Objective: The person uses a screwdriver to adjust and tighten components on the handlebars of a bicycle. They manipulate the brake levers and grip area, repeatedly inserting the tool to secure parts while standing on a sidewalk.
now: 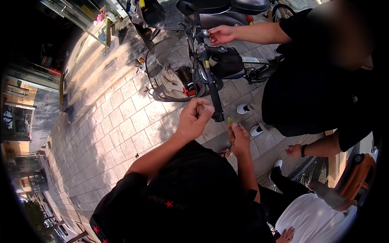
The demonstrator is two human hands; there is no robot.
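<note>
Our left hand (194, 119) was curled nearly shut, fingertips pinched together just beside the near end of the black handlebar grip (213, 95); we couldn't tell whether it touched the grip or held anything. Our right hand (240, 137) was closed in a pinch on a small thin tool (234, 121) with a yellow-green tip, just right of the grip's near end and apart from it.

The grip's long axis ran from far-left to near-right, free end pointing toward us. The tool pointed up and away from us, toward the grip end; too small to make out more.

A wire basket (166, 73) sat at the front of the bicycle (227, 62), left of the handlebar. Another person in black stood to the right, one hand (221, 34) on the far end of the bar, the other hand (295, 150) hanging low. Paved brick ground (117, 121) lay beneath.
</note>
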